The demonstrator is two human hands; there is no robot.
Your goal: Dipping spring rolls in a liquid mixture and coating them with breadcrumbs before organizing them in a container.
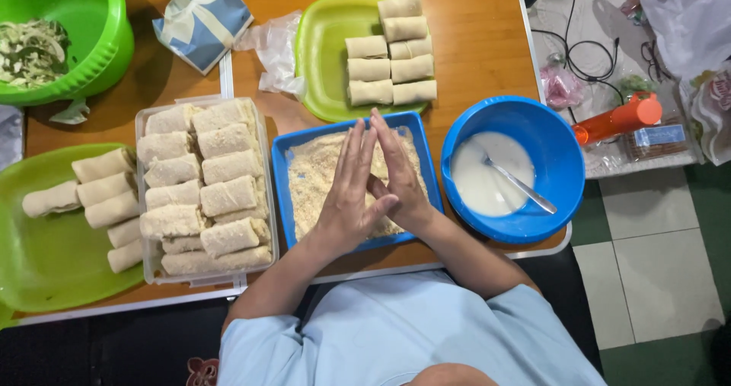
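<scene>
Your left hand (352,184) and right hand (397,174) press together, fingers straight, gripping nothing visible, above the blue crumb tray (283,174). Uncoated rolls (390,49) wait on the green plate (324,39). Risk: crumbs scattering onto the surface (480,36) if you rub hard.

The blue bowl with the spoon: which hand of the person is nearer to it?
The right hand. It is over the blue tray of crumbs, on the side next to the blue bowl. The left hand presses against it from the far side, toward the clear container.
</scene>
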